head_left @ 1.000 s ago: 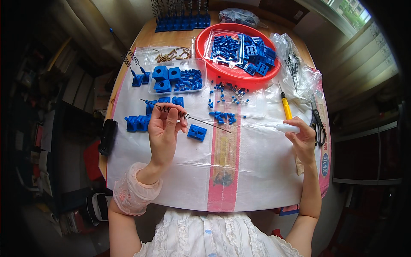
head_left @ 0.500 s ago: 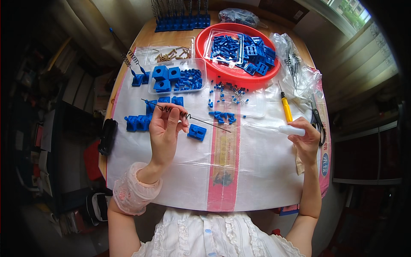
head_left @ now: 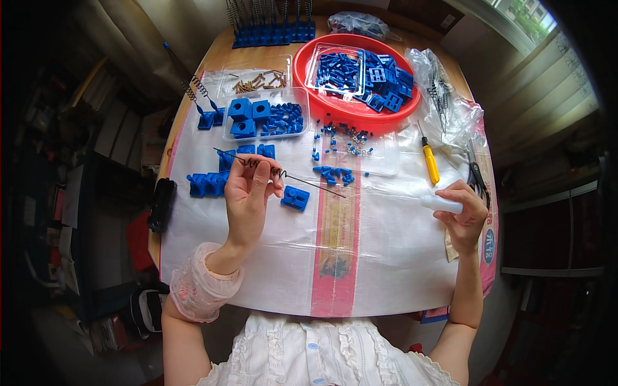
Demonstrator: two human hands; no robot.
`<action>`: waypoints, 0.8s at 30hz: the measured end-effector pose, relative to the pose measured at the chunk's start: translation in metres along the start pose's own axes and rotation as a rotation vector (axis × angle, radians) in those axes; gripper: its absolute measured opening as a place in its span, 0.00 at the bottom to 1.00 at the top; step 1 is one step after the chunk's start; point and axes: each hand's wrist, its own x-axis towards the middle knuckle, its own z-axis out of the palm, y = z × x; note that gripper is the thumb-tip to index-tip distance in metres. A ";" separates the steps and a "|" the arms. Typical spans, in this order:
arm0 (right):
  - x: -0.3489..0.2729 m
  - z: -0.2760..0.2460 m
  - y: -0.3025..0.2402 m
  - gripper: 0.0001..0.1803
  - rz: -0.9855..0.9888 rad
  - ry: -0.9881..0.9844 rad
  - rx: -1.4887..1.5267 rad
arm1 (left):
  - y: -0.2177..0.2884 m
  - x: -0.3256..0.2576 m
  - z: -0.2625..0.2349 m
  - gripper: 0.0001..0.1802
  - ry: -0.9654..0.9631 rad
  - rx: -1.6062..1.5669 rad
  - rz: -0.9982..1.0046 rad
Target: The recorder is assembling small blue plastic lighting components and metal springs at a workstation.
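Between the thumb and fingers of my left hand (head_left: 250, 188) is a black coil spring (head_left: 278, 172) with long straight wire ends. One end slants down to the right over the sheet. A blue plastic block (head_left: 295, 198) lies just right of that hand, and more blue blocks (head_left: 207, 184) are beside and behind it. My right hand (head_left: 465, 215) is closed around a small translucent white bottle (head_left: 445, 204), held nearly level with its narrow end toward the left. Behind this hand lies a yellow-handled screwdriver (head_left: 430, 166), with black-handled scissors (head_left: 477, 177) to the right.
A red basin (head_left: 412, 114) of blue parts stands at the back. Left of it are a clear tub (head_left: 300, 132) with blue pieces and a tray of brass-coloured screws (head_left: 260, 83). Small blue pieces (head_left: 336, 175) lie mid-table. Plastic bags (head_left: 450, 122) sit at right, finished-looking spring stands (head_left: 273, 33) far back.
My right hand has shifted slightly right and down with the bottle, which now tilts a little downward toward its right end. My left hand and the spring have barely moved.
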 end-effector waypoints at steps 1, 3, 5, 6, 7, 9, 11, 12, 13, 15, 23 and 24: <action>0.000 0.000 0.000 0.18 0.002 0.003 -0.004 | 0.000 0.000 0.000 0.09 0.001 0.004 -0.002; 0.000 0.001 -0.001 0.19 0.006 0.010 -0.013 | 0.000 0.000 0.001 0.09 0.004 0.004 -0.006; -0.001 0.001 -0.001 0.19 0.008 0.010 -0.026 | 0.000 0.000 0.000 0.09 0.007 -0.006 -0.006; -0.001 0.001 -0.002 0.19 0.010 0.010 -0.032 | -0.002 0.000 -0.001 0.10 0.009 -0.016 -0.003; -0.001 0.001 -0.002 0.18 0.003 0.004 -0.035 | -0.003 0.000 -0.002 0.10 0.010 -0.027 -0.002; -0.001 0.001 -0.003 0.18 -0.009 -0.006 -0.038 | -0.003 0.000 -0.002 0.10 0.009 -0.027 -0.003; -0.001 0.002 -0.005 0.18 -0.014 -0.008 -0.053 | -0.003 0.000 -0.002 0.10 0.008 -0.029 -0.003; -0.001 0.002 -0.006 0.18 -0.017 -0.008 -0.060 | -0.003 0.000 -0.002 0.10 0.007 -0.030 -0.004; -0.001 0.002 -0.006 0.18 -0.016 -0.004 -0.061 | -0.003 0.000 -0.002 0.10 0.006 -0.030 -0.003; -0.002 0.001 -0.005 0.18 -0.016 0.005 -0.064 | -0.001 0.000 -0.001 0.10 0.012 -0.020 -0.001; -0.001 0.000 -0.007 0.17 -0.046 0.010 -0.095 | 0.000 -0.001 0.001 0.09 -0.015 0.054 0.049; -0.001 0.000 -0.007 0.17 -0.053 0.007 -0.109 | 0.001 -0.001 0.001 0.10 -0.024 0.081 0.075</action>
